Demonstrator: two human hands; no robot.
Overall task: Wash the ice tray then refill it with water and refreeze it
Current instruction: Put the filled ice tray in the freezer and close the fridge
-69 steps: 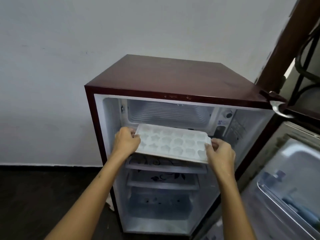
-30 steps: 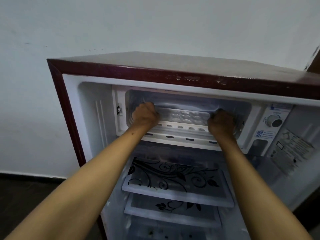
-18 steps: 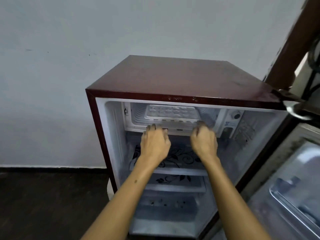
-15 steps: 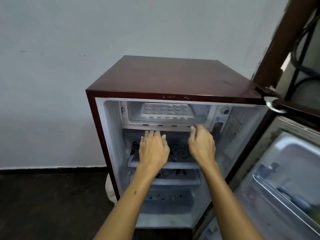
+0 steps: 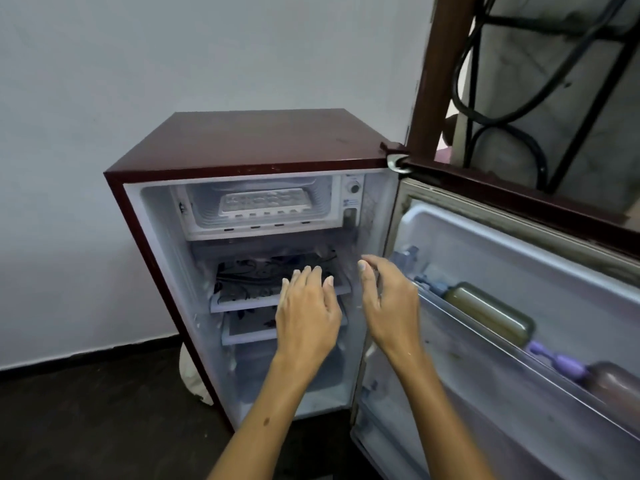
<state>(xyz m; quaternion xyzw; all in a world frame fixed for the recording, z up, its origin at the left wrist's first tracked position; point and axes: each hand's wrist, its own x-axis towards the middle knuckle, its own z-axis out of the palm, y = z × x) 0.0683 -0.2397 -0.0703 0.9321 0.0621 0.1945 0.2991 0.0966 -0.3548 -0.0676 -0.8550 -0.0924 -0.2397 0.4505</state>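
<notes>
Pale wall, dark floor, brown window frame w/ iron grille

The white ice tray lies flat inside the freezer compartment. Its moulded cells face up. Nothing touches it.

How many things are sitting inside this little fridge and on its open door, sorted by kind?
Ice tray in the freezer box: 1
Patterned glass shelves: 2
Bottles lying in the door rack, olive and brown: 2
Purple item between the bottles: 1
Total: 6
</notes>
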